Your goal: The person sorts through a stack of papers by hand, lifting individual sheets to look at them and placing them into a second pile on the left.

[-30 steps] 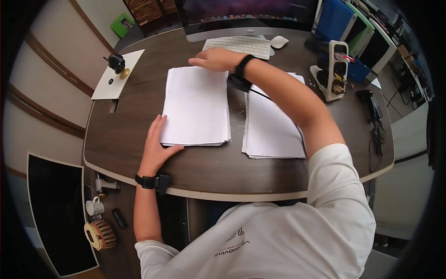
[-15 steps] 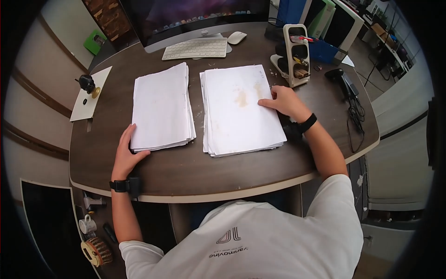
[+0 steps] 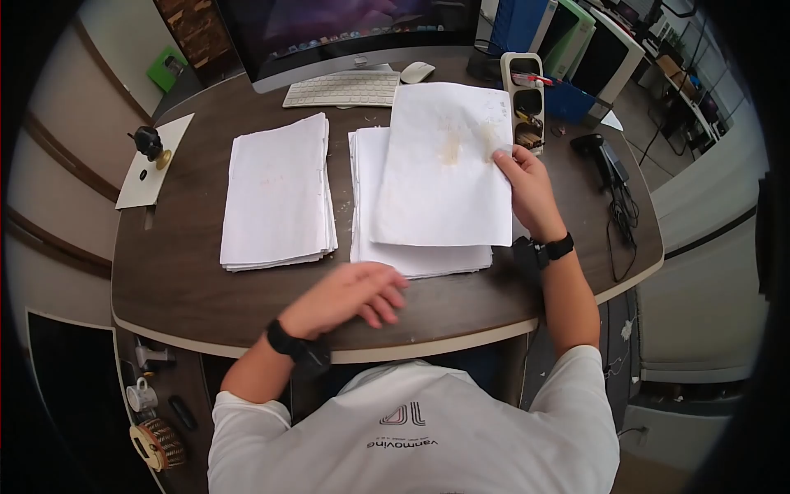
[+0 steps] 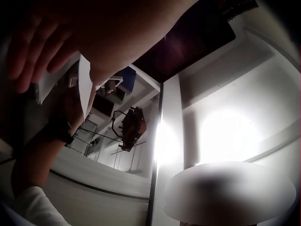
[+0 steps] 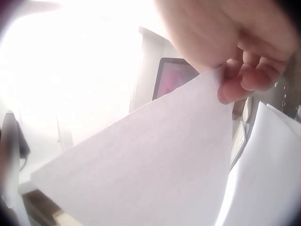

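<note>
My right hand (image 3: pixel 533 189) pinches the right edge of a white sheet of paper (image 3: pixel 440 193) between thumb and fingers. Faint brownish stains mark the sheet, which is lifted over the right paper stack (image 3: pixel 428 259) and hides most of it. In the right wrist view the sheet (image 5: pixel 155 146) hangs from the fingertips. My left hand (image 3: pixel 350 292), slightly blurred, hovers near the front left corner of that stack with loose fingers and holds nothing. To its upper left lies a second paper stack (image 3: pixel 280 193), its edges a little uneven.
A keyboard (image 3: pixel 341 88), a mouse (image 3: pixel 417 72) and a monitor (image 3: pixel 354 33) stand at the desk's back. Right of the sheet is a pen holder (image 3: pixel 523 62), then a black handheld device with a coiled cable (image 3: pixel 609 160). A white board (image 3: pixel 169 156) bearing small items sits at the left edge.
My right hand has gone from over the left stack to the right stack and raised its top sheet. My left hand has left the left stack and moved right. The head view has shifted.
</note>
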Demonstrator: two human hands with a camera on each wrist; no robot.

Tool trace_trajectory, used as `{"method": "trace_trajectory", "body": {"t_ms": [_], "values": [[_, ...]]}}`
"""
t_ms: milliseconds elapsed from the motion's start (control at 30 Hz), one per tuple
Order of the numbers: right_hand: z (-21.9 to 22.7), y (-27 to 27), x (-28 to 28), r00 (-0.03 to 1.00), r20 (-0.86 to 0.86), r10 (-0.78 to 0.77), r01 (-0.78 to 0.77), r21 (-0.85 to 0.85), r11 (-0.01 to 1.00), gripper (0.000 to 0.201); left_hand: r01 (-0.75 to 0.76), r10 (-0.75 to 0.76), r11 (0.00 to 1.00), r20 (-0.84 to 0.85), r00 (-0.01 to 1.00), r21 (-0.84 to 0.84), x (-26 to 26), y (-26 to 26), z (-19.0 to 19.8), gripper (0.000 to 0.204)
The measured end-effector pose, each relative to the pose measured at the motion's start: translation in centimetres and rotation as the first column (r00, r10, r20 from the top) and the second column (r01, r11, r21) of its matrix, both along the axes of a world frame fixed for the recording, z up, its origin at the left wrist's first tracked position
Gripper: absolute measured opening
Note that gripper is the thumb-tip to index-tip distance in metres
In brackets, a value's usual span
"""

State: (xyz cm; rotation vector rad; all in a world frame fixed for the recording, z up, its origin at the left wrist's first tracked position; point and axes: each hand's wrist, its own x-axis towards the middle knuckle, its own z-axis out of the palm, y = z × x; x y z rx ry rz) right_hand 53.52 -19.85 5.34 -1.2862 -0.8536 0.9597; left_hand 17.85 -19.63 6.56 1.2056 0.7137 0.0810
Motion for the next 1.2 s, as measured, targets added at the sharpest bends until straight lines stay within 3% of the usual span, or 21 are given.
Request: {"method": "trace_trajectory", "body": {"t_ms": [33, 67, 133, 200, 233, 267, 300, 333, 400, 467, 533, 567, 600, 633, 667, 733, 933, 1133, 1200], "values": [[-0.2, 0.0, -0.6, 0.996, -0.085, 0.010, -0.005, 0.051, 0.999, 0.027, -0.017, 0.031, 0.988, 0.088, 0.996, -0.153, 1.5, -1.1, -1.0, 0.048], [-0.3, -0.1, -1.4, 0.985, -0.169, 0.026, -0.009, 0.101, 0.995, 0.026, -0.025, 0.040, 0.987, 0.091, 0.995, -0.157, 2.7, -1.7, -1.8, 0.048], [-0.7, -0.6, -2.8, 0.978, -0.196, 0.066, -0.047, 0.101, 0.994, 0.025, -0.133, 0.294, 0.872, 0.287, 0.912, -0.470, 4.5, -2.6, -2.8, 0.050], [-1.6, -0.7, -3.6, 0.985, -0.137, 0.108, -0.091, 0.127, 0.988, 0.026, -0.195, 0.364, 0.862, 0.303, 0.881, -0.467, 5.3, -2.5, -2.6, 0.046], [-1.6, -0.9, -4.3, 0.989, -0.113, 0.097, -0.084, 0.112, 0.990, 0.028, -0.371, 0.475, 0.857, 0.268, 0.838, -0.358, 5.4, -2.6, -2.6, 0.044], [-1.7, -1.1, -3.9, 0.987, -0.117, 0.109, -0.096, 0.113, 0.989, 0.028, -0.531, 0.578, 0.814, 0.245, 0.778, -0.235, 5.5, -2.6, -2.6, 0.043], [-1.9, -1.5, -3.1, 0.982, -0.104, 0.157, -0.146, 0.106, 0.984, 0.028, -0.631, 0.679, 0.734, 0.249, 0.691, -0.249, 5.3, -2.6, -2.9, 0.040], [-2.1, -1.7, -2.6, 0.975, -0.094, 0.202, -0.193, 0.099, 0.976, 0.029, -0.637, 0.681, 0.732, 0.245, 0.690, -0.241, 4.8, -2.5, -2.6, 0.040], [-1.4, -1.8, -2.2, 0.985, -0.070, 0.160, -0.154, 0.085, 0.984, 0.029, -0.802, 0.798, 0.585, 0.267, 0.540, -0.125, 2.6, -1.8, -1.9, 0.036], [-2.1, -1.9, -0.8, 0.987, 0.139, 0.077, -0.080, 0.022, 0.997, 0.027, -0.881, 0.862, 0.465, 0.267, 0.430, -0.082, -1.2, 0.0, -1.8, 0.033], [-3.3, -1.4, -0.5, 0.983, 0.182, 0.020, -0.023, 0.015, 1.000, 0.027, -0.936, 0.898, 0.351, 0.298, 0.324, -0.040, -5.1, 2.1, -1.8, 0.032], [-4.1, -1.2, -0.3, 0.931, 0.364, -0.011, 0.011, 0.004, 1.000, 0.028, -0.932, 0.894, 0.360, 0.294, 0.337, -0.026, -6.4, 2.9, -1.5, 0.032], [-4.5, -1.2, -0.1, 0.844, 0.535, -0.038, 0.046, -0.002, 0.999, 0.030, -0.948, 0.924, 0.311, 0.253, 0.288, -0.059, -7.4, 3.6, -1.2, 0.031], [-4.1, -1.3, -0.6, 0.828, 0.559, -0.045, 0.071, -0.025, 0.997, 0.037, -0.961, 0.948, 0.261, 0.212, 0.237, -0.090, -8.2, 4.2, -1.0, 0.031], [-3.8, -1.4, -0.9, 0.832, 0.552, -0.055, 0.080, -0.022, 0.997, 0.037, -0.960, 0.945, 0.270, 0.214, 0.248, -0.080, -8.9, 4.9, -1.1, 0.031], [-3.4, -1.6, -1.2, 0.739, 0.672, -0.042, 0.099, -0.045, 0.994, 0.041, -0.950, 0.944, 0.310, 0.126, 0.304, -0.028, -9.7, 5.8, -2.1, 0.032], [-3.5, -1.7, -1.3, 0.712, 0.702, -0.006, 0.090, -0.082, 0.993, 0.046, -0.905, 0.907, 0.420, 0.024, 0.420, -0.065, -10.3, 7.1, -4.8, 0.032], [-2.7, -1.7, -2.1, 0.611, 0.788, 0.076, 0.107, -0.178, 0.978, 0.046, -0.901, 0.901, 0.431, -0.019, 0.432, -0.043, -10.2, 6.8, -4.5, 0.031], [-2.8, -1.8, -2.0, 0.621, 0.780, 0.073, 0.104, -0.174, 0.979, 0.044, -0.900, 0.901, 0.431, -0.009, 0.433, -0.062, -10.2, 6.3, -4.1, 0.029]]}}
